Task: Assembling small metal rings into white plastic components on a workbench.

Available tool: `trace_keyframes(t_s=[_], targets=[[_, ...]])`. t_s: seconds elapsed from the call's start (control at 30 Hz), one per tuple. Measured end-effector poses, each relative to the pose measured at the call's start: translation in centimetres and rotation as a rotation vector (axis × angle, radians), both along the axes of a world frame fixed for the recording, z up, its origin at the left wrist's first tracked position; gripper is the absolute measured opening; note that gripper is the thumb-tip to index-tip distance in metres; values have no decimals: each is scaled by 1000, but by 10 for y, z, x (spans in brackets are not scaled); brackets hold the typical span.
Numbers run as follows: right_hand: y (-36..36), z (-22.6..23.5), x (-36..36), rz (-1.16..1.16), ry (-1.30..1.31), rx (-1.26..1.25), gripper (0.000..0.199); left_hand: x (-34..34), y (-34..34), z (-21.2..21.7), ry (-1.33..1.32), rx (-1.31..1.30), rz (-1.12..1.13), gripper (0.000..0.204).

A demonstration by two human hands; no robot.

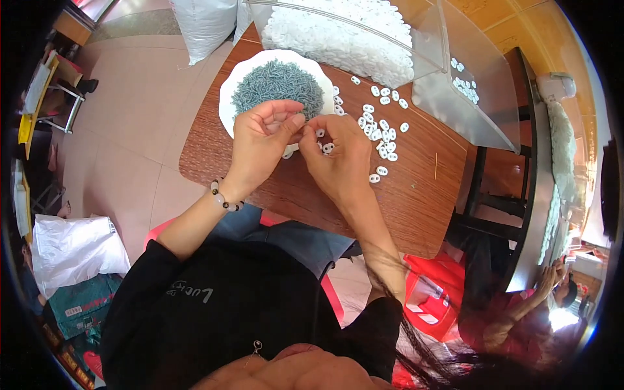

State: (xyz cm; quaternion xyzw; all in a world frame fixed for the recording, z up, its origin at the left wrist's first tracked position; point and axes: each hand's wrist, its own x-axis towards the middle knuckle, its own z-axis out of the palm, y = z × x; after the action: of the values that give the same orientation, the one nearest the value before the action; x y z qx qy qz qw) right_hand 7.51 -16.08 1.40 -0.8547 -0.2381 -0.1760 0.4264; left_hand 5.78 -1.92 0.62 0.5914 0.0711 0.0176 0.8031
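Observation:
My left hand (259, 144) and my right hand (343, 155) meet fingertip to fingertip over the near right edge of a white scalloped bowl (227, 107). The bowl is heaped with thin grey-green pieces that look like small screws (276, 86). Thumb and fingers of each hand are pinched together; whatever lies between them is too small and hidden to name. A few white oval two-hole pieces (328, 148) show through the gap in my right hand's fingers; whether it holds them, I cannot tell. More such white oval pieces (383, 125) lie scattered right of that hand.
On the far side of the brown wooden table (409, 201) stands a clear bin (447, 39) piled with white pieces. A thin stick (436, 166) lies at the right. White sacks (205, 29) stand beyond. At lower right, another person's hand (551, 276) is near a dark table.

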Motion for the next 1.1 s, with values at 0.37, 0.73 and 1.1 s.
trace_keyframes(t_s=[0.37, 0.73, 1.1], targets=[[3, -4, 7, 98, 491, 207, 13, 9, 6, -8, -27, 92, -58, 13], [-34, 9, 0, -65, 438, 191, 19, 20, 56, 7, -335, 1015, -75, 14], [-83, -2, -62, -265, 679, 472, 17, -11, 57, 19, -350, 1294, -331, 12]])
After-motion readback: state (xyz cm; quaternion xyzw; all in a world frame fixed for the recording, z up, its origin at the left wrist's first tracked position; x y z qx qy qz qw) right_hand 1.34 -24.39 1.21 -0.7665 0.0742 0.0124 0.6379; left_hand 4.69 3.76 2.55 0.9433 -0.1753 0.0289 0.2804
